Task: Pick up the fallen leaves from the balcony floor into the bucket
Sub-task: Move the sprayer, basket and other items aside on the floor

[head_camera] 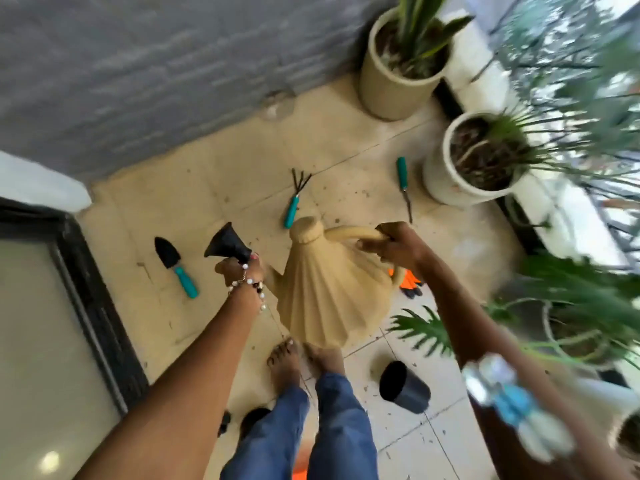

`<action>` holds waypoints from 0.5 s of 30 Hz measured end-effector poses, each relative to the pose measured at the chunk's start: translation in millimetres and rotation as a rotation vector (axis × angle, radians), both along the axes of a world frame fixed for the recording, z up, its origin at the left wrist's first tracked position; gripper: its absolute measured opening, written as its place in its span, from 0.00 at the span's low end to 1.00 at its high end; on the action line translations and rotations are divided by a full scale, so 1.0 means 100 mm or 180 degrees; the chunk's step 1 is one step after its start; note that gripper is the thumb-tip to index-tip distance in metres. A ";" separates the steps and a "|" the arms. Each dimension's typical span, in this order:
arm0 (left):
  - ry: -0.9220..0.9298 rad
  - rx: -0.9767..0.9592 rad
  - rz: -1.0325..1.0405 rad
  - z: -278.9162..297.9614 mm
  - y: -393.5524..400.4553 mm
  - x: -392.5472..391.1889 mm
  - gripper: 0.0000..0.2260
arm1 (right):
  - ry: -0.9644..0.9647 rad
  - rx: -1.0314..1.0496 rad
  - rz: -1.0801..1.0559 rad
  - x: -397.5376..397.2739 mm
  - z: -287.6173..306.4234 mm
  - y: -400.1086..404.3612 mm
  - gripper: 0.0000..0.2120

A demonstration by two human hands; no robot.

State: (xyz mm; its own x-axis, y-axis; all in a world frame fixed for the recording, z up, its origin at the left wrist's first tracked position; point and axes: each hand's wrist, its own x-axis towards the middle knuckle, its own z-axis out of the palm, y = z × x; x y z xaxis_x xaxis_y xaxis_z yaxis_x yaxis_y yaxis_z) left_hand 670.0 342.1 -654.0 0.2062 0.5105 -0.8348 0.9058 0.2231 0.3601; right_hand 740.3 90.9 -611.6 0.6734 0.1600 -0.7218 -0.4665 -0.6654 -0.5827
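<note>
The person stands barefoot on the tiled balcony floor [221, 188], blue trouser legs [311, 427] at the bottom of the view. Just right of the feet a small black pot [403, 388] lies on its side; it may be the bucket, though that cannot be told for sure. Scattered around it on the tiles are small dark bits of leaf debris [412, 433].

Above the feet hangs a tan ribbed watering can [329, 285], the landmark here. The right hand [394, 247] has its fingers curled tight round the can's arched handle at the top right. The left hand [242, 271], with a beaded bracelet at the wrist, grips the neck of the black flared rose [227, 244] at the can's spout, left of the body.

Behind the can's right side, orange and black gloves [412, 285] lie on the floor, mostly hidden. Left of the can lies a trowel [175, 266] with a teal handle. Just beyond the can's cap lies a small teal-handled rake [294, 199], and to the right of that a thin teal-handled tool [403, 183].

Beyond and right of the can stands a white planter [446, 181] with thin green fronds, and farther off a cream planter [391, 88] with upright leaves, next to the grey wall [156, 71].
</note>
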 end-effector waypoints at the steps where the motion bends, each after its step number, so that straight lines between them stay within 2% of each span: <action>1: -0.0262 0.0252 -0.0059 0.26 -0.04 0.02 0.12 | -0.0093 -0.0073 0.0116 -0.11 0.40 -0.06 0.14; 3: -0.0543 0.0382 -0.0281 0.71 -0.15 0.07 0.18 | -0.0128 -0.0138 0.0338 -0.30 0.99 -0.12 0.15; 6: -0.0926 0.0159 -0.0606 1.51 -0.54 0.17 0.15 | -0.0175 -0.0351 0.0370 -0.77 1.86 -0.33 0.17; 8: -0.0986 0.0027 -0.1010 1.88 -0.79 0.17 0.15 | -0.0308 -0.0463 0.0234 -1.09 2.20 -0.47 0.17; 12: -0.1349 0.0258 -0.1531 2.70 -1.58 -0.09 0.17 | -0.0727 -0.0571 -0.0652 -1.95 2.85 -0.99 0.14; 15: -0.1179 0.0521 -0.2712 3.26 -2.29 -0.57 0.19 | -0.0870 -0.0591 -0.1188 -2.60 3.09 -1.47 0.14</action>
